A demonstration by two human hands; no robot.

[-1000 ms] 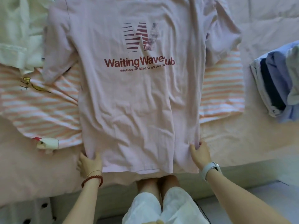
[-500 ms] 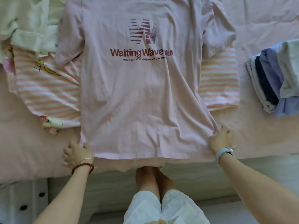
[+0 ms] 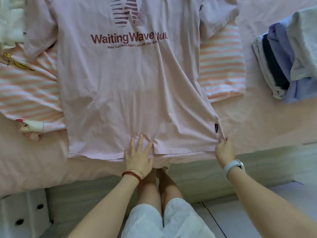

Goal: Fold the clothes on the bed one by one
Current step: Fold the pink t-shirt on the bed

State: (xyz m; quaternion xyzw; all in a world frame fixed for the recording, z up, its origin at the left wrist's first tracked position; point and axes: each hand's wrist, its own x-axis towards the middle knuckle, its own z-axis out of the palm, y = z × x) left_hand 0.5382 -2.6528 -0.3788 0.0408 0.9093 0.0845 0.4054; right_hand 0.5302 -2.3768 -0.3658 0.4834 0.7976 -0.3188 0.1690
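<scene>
A pale pink T-shirt (image 3: pixel 127 86) with dark red lettering lies spread flat on the bed (image 3: pixel 267 124), its hem toward me. My left hand (image 3: pixel 139 154) presses flat on the middle of the hem, fingers straight and spread. My right hand (image 3: pixel 223 149) pinches the shirt's lower right corner, just below a small black tag. The fabric is drawn taut into creases between the two hands. An orange-and-white striped garment (image 3: pixel 221 62) lies under the T-shirt and shows on both sides of it.
A stack of folded blue, navy and grey clothes (image 3: pixel 284 54) sits on the bed at the right. White garments (image 3: pixel 10 28) are heaped at the upper left. The bed's front edge runs just below my hands, with my legs against it.
My left hand let go of the lower left corner and slid right to the middle of the hem, now flat. My right hand pulled its corner further right.
</scene>
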